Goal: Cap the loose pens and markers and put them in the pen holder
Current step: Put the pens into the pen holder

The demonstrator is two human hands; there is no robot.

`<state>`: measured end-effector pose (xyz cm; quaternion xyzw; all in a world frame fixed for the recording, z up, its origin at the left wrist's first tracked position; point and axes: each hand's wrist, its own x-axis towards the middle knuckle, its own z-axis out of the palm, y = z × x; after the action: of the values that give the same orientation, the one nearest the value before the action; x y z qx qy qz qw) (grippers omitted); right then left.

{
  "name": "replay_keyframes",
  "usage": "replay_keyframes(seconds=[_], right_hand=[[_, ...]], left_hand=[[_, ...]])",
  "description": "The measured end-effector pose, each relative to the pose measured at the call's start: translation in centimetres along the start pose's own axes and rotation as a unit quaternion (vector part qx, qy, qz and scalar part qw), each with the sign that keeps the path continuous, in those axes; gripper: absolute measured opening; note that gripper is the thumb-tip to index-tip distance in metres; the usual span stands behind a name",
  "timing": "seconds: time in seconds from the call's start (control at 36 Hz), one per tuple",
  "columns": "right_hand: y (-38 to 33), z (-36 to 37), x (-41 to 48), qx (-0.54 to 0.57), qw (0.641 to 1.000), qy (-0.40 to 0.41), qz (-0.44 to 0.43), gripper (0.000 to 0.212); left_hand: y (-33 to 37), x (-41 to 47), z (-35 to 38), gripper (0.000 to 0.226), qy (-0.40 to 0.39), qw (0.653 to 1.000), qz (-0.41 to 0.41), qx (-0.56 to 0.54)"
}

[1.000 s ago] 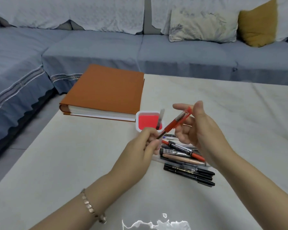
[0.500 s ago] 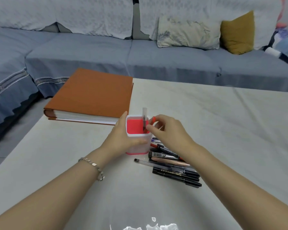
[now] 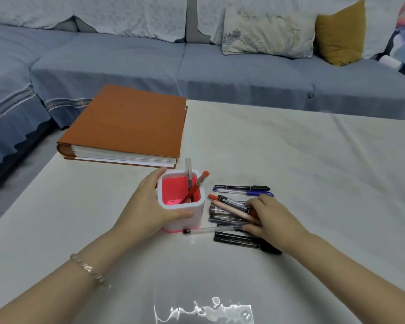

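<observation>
Head view has my left fingers point(image 3: 160, 173) wrapped round the pen holder point(image 3: 185, 220) on the desk point(image 3: 290, 160), my right fingers point(image 3: 255, 203) curled over the loose pens point(image 3: 229, 206) beside it, pinching one or not I cannot tell, and a hasty drag could scatter the pile.

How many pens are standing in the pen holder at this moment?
2. A red pen leans out over the back-right corner of the pen holder; a clear-capped pen stands at the back rim. Shorter items lower inside may be hidden.
</observation>
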<state>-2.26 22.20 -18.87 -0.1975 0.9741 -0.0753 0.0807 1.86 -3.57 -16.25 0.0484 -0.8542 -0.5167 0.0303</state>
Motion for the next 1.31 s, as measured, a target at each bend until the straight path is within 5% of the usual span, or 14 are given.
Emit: replay_keyframes(seconds=[0.31,0.47,0.56,0.64,0.78,0.86,1.0,1.14,1.31], right_hand=[[0.4,0.2,0.5,-0.05,0.998,-0.008,0.028,0.028],[-0.9,-5.4,-1.1,0.14,0.985,0.097,-0.002,0.014],[-2.8,-8.9,-1.6,0.158,0.974,0.15,-0.061,0.014],[-5.3,-11.2,-1.7,0.159,0.975,0.121,-0.094,0.011],[-9.2,-11.3,-0.7,-0.055,0.983,0.089,-0.153,0.058],[-10.6,-10.7,0.8,-0.183,0.969,0.057,-0.158,0.052],[-12.4,-9.4,2.8,-0.229,0.953,0.0,-0.199,0.045],[-11.8,-7.4,2.8,-0.114,0.958,0.032,-0.26,0.031],[-7.2,-6.0,-0.2,0.084,0.952,0.251,-0.156,0.038]], left_hand=[[-0.5,-0.7,0.4,0.1,0.004,0.999,-0.027,-0.023],[-0.8,-0.7,0.4,0.098,0.007,1.0,-0.025,-0.014],[-0.9,-0.8,0.4,0.097,0.007,0.999,-0.028,-0.019],[-0.9,-0.9,0.4,0.098,-0.001,0.999,-0.028,-0.023],[-0.9,-0.9,0.3,0.094,-0.007,1.0,-0.008,-0.021],[-1.0,-0.8,0.3,0.097,-0.011,1.0,-0.009,-0.028],[-0.8,-0.9,0.2,0.097,-0.013,1.0,-0.012,-0.024],[-0.8,-0.9,0.2,0.098,-0.014,1.0,-0.012,-0.011],[-0.9,-0.8,0.0,0.1,-0.018,1.0,-0.01,-0.006]])
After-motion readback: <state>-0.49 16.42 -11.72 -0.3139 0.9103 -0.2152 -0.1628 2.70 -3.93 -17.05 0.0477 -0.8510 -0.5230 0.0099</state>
